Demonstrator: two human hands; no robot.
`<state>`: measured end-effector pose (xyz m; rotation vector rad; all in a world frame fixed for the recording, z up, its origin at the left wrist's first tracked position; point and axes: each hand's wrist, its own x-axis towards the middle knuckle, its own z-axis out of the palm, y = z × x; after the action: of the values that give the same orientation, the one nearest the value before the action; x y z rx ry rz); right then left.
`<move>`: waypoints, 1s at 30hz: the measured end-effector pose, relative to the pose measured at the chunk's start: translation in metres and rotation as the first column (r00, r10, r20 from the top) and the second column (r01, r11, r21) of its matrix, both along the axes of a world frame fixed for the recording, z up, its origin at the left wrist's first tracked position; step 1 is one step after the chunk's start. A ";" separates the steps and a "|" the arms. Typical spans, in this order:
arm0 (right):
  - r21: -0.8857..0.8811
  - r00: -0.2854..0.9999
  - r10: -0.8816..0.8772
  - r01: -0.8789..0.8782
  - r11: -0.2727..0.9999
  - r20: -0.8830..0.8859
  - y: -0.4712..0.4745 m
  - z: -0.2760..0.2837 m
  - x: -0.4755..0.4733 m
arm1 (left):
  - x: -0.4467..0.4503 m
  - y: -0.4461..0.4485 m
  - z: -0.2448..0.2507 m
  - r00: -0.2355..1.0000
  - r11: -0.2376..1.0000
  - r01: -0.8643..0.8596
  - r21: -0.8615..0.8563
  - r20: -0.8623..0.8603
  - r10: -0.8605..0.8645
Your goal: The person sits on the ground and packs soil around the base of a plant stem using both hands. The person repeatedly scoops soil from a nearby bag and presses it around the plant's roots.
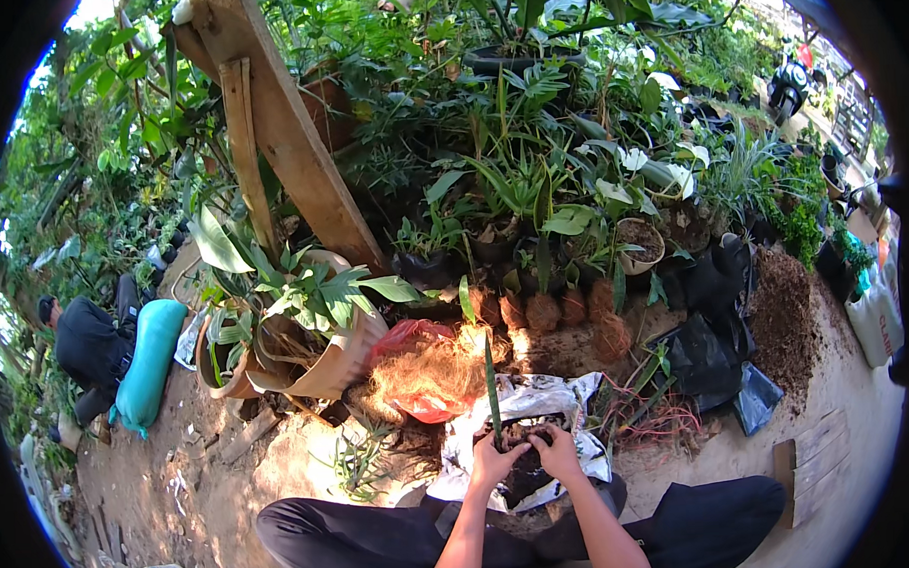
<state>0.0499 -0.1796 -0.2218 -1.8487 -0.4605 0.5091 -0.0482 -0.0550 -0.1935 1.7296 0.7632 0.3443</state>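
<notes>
Both hands are over an opened white plastic sack [590,399] with dark potting soil [523,481] in it, in front of my crossed legs. My left hand [494,460] is at the base of an upright snake plant leaf [492,388], with soil around its fingers. At the right, my right hand [556,453] touches the same clump of soil and roots, its thumb near the left thumb. Whether the fingers are closed on the clump is hard to tell. Behind the sack lies a heap of coconut fibre [428,379] on a red plastic bag [433,410].
Several fibre-wrapped root balls [542,312] stand in a row behind. Cut stems and pink strings [658,419] lie right, beside black plastic bags [697,358]. Large pots [352,355] and a leaning wooden plank [307,154] are at left. Farther left, another person [88,342] sits near a teal sack [151,362].
</notes>
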 end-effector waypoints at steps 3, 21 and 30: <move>-0.049 0.998 -0.032 0.034 0.998 0.045 -0.006 -0.004 0.004 | -0.002 0.003 -0.004 0.998 1.000 0.014 0.028 -0.066 -0.012; 0.129 0.840 -0.058 0.150 0.980 -0.539 -0.018 -0.001 0.020 | -0.003 0.011 0.033 0.973 0.970 -0.197 -0.144 -0.152 0.175; 0.103 0.979 -0.059 0.080 0.991 -0.194 -0.004 -0.002 0.007 | -0.003 0.013 0.021 0.964 0.971 -0.231 -0.066 -0.149 0.220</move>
<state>0.0572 -0.1840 -0.2236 -1.6848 -0.2875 0.5949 -0.0516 -0.0422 -0.1721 1.6040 1.0683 0.3425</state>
